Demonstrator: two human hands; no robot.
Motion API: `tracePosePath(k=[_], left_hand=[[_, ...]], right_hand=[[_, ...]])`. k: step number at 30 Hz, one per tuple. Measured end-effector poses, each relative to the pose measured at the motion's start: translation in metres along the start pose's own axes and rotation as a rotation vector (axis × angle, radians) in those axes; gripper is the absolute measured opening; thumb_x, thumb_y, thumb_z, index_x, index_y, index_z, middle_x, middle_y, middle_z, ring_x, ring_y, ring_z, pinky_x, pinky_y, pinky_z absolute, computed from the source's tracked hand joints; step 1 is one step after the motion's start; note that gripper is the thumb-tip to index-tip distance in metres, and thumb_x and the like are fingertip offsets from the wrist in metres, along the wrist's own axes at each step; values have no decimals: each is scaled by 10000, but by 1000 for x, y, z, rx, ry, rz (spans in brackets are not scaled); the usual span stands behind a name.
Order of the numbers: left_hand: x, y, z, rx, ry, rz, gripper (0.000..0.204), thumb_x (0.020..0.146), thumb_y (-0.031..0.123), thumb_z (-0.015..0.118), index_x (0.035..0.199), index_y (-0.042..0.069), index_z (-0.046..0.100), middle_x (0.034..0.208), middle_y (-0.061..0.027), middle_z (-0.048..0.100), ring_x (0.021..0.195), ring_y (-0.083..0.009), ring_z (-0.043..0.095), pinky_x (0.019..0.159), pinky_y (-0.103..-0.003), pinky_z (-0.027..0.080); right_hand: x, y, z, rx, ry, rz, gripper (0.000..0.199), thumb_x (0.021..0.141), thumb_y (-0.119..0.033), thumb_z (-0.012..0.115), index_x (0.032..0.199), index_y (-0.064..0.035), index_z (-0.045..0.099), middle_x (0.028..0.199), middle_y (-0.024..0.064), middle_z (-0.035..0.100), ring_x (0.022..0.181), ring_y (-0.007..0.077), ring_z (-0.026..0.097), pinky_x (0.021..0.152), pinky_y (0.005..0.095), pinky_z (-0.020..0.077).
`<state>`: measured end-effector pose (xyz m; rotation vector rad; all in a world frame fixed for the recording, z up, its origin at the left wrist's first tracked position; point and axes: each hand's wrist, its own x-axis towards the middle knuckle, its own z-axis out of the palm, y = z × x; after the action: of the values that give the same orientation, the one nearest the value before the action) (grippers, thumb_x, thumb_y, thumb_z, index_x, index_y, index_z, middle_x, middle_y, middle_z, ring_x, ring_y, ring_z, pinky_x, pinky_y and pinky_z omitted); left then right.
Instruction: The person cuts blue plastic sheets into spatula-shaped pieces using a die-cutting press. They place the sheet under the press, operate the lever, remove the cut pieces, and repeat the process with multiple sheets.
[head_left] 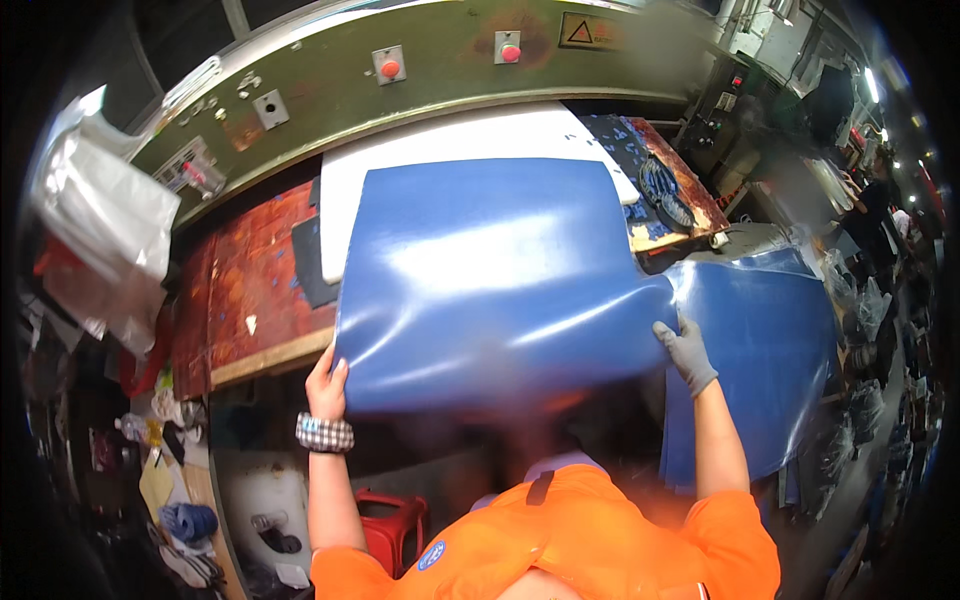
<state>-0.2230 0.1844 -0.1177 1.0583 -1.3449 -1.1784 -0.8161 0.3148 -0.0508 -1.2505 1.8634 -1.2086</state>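
A large, glossy blue sheet [480, 270] is stretched between my two hands, its far part lying over a white board [340, 215]. My left hand [327, 385], bare with a checkered band at the wrist, is closed on the sheet's near left edge, thumb on top. At the right edge, my right hand [686, 355] in a grey glove pinches the sheet, its thumb on top and its other fingers partly hidden. Right beside that hand hang more blue sheets [760, 370]. The held sheet bends and bulges toward me.
A green machine beam [440, 95] with red push buttons [390, 66] spans the far side. Black oval frame-like pieces [660, 185] sit at the worn red table's [250, 280] right end. Plastic bags [110, 210] hang at left; a red stool [390, 525] stands below.
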Motion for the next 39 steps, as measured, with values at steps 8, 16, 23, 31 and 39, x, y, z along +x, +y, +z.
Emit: tracePosePath(k=[8, 16, 23, 31, 39], left_hand=[[79, 44, -27, -57, 245, -13, 289, 1013, 57, 511, 1263, -49, 610, 1184, -120, 660, 1057, -174, 618, 951, -311, 493], [47, 45, -30, 514, 608, -61, 385, 1002, 117, 501, 1357, -27, 546, 1374, -145, 568, 1259, -261, 535, 1110, -406, 387], [64, 54, -17, -257, 1, -434, 639, 855, 293, 730, 1338, -71, 526, 1288, -148, 620, 1204, -250, 587, 1052, -408, 448], [154, 34, 10, 353, 63, -462, 402, 909, 107, 701, 1273, -26, 595, 1123, -85, 684, 990, -144, 619, 910, -304, 495], [221, 46, 14, 681, 116, -117, 320, 949, 85, 648, 1228, -67, 607, 1103, -99, 688, 997, -161, 613, 904, -311, 494]], right_hand=[[154, -143, 6, 217, -173, -250, 375, 951, -246, 695, 1216, 12, 631, 994, 39, 703, 885, 114, 627, 811, 261, 504], [204, -100, 36, 182, -482, -119, 435, 975, -300, 665, 1260, 20, 586, 1039, 123, 692, 935, 196, 653, 862, 324, 517], [136, -20, 16, 232, -546, 372, 458, 844, -245, 770, 1198, 9, 627, 1086, 45, 661, 1016, 136, 588, 902, 313, 485], [161, -67, 52, -154, -128, 360, 407, 854, -152, 694, 1222, 15, 645, 900, 115, 732, 777, 193, 683, 744, 312, 529], [304, -88, 86, -481, -54, -343, 431, 926, -204, 628, 1272, 53, 612, 1131, 278, 686, 1079, 339, 685, 928, 395, 512]])
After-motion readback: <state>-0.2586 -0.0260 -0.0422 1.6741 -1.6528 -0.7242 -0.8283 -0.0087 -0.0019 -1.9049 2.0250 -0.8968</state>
